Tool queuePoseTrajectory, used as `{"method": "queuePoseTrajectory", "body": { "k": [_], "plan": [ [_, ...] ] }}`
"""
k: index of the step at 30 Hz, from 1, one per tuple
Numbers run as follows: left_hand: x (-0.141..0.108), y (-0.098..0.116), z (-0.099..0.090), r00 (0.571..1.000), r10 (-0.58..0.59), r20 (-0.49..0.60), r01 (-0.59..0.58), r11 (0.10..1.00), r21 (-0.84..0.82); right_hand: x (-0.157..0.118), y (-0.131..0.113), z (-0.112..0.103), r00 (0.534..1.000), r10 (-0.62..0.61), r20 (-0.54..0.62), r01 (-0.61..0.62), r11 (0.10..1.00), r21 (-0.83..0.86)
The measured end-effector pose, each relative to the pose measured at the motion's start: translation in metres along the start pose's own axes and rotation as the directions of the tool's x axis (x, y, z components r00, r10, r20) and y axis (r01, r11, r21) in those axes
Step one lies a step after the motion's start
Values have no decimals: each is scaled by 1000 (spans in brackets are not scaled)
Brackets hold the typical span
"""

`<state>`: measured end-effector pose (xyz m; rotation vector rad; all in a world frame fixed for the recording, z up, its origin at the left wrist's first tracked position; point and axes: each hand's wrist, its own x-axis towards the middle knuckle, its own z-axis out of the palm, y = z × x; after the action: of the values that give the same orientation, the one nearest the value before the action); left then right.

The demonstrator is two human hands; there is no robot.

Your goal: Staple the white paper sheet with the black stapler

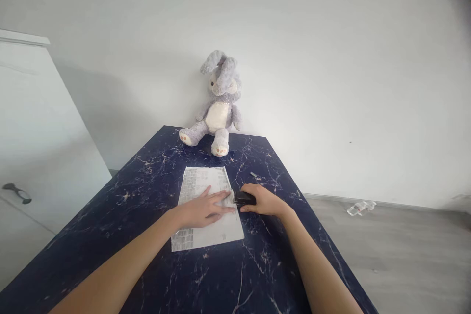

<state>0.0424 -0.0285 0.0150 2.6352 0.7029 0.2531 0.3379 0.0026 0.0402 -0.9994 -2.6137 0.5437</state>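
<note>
Black stapler, long axis crosswise, pointing left at paper, in right fingers

The dark blue tabletop with pale marble veining looks smooth and slightly glossy. The grey-and-white plush rabbit is soft, fuzzy cloth. The white printed sheet is matt paper; the black handheld stapler looks like smooth plastic. The plain white wall appears matt.
</note>
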Motion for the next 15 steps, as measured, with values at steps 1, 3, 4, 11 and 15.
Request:
{"method": "queuePoseTrajectory", "body": {
  "k": [1, 3, 4, 11, 15],
  "plan": [
    [0, -1, 1, 1000, 10, -4, -10, 1000, -1, -4, 5, -4, 1000, 2, 14, -2, 1000, -17],
    [0, -3, 3, 1000, 21, 1, -21, 1000, -2, -12, 15, -12, 999, 49, 22, -48, 998, -43],
    [0, -3, 3, 1000, 23, 7, -23, 1000, -3, -16, 20, -15, 996, 90, 11, -89, 995, -40],
    [-2, -7, -10, 911, -98, -400, -29, 954, -298, 6, 0, 3, 850, 433, -301, -373, 897, 237],
    [-19, -41, -22, 623, -474, -622, -298, 592, -749, 52, -52, 46, 884, 361, -297, -292, 923, 251]
  ]
}}
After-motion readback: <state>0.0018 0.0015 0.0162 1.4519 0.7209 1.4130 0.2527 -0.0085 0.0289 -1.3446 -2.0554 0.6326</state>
